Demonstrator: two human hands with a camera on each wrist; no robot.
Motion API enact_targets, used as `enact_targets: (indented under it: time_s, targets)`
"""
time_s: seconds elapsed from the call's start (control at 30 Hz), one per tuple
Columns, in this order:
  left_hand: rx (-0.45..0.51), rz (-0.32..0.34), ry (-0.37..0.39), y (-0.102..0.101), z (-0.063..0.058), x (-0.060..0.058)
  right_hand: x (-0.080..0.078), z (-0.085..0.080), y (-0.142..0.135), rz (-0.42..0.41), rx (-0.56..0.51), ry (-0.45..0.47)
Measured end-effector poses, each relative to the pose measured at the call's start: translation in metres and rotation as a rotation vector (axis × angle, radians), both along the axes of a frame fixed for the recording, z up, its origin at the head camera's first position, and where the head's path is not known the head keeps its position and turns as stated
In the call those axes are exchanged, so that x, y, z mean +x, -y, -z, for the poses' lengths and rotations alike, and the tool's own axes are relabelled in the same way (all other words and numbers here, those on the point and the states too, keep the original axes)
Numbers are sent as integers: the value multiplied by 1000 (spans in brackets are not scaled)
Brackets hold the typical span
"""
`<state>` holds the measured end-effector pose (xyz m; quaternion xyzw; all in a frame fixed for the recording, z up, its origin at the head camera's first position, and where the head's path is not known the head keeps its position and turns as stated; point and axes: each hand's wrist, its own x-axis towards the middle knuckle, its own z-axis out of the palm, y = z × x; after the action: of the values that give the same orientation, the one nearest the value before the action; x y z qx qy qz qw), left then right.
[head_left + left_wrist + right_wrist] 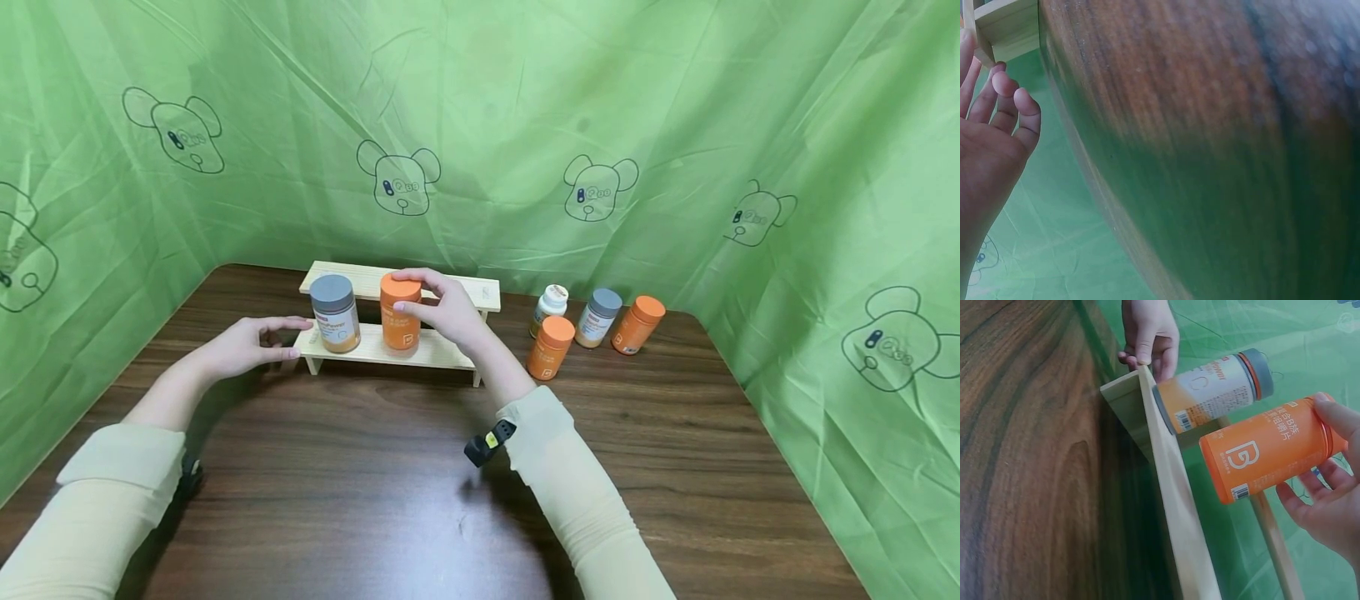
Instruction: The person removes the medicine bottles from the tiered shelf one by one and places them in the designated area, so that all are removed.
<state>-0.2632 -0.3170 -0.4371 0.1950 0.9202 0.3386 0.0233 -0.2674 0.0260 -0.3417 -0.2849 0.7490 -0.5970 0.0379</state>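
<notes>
My right hand (pixel 450 312) holds an orange bottle (pixel 401 317) by its cap and upper side, upright. In the right wrist view its base stands slightly apart from the lower board of a two-tier wooden rack (pixel 450 354). To its left, a grey-capped bottle (pixel 337 321) with a white label stands on that same board. My left hand (pixel 243 343) grips the left end of the lower board, thumb at the front corner, as the right wrist view shows. The left wrist view catches the palm and several curled fingertips (pixel 1026 103) beside the rack's end.
Right of the rack, a small white-capped bottle (pixel 550 308), another grey-capped bottle (pixel 597 318) and two orange bottles, one nearer (pixel 551 348) and one farther right (pixel 638 325), stand on the dark wooden table (pixel 420 492). Green cloth (pixel 495 100) hangs around the back and sides.
</notes>
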Motion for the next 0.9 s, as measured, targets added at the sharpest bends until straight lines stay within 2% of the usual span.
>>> enact_targets:
  time_s: [0.1, 0.33, 0.53, 0.73, 0.9]
  targets:
    - [0, -2, 7, 0, 0, 0, 4, -6, -5, 4, -1, -2]
    - [-2, 2, -2, -1, -1, -1, -8, -1, -19, 6, -11, -20]
    - [-4, 4, -9, -1, -1, -2, 11, -25, -31, -4, -4, -15]
    - [2, 4, -7, -1, -1, -4, 19, -36, -43, 14, 1, -8]
    - [-3, 2, -5, -1, -1, -3, 23, -42, -52, -4, -19, -30]
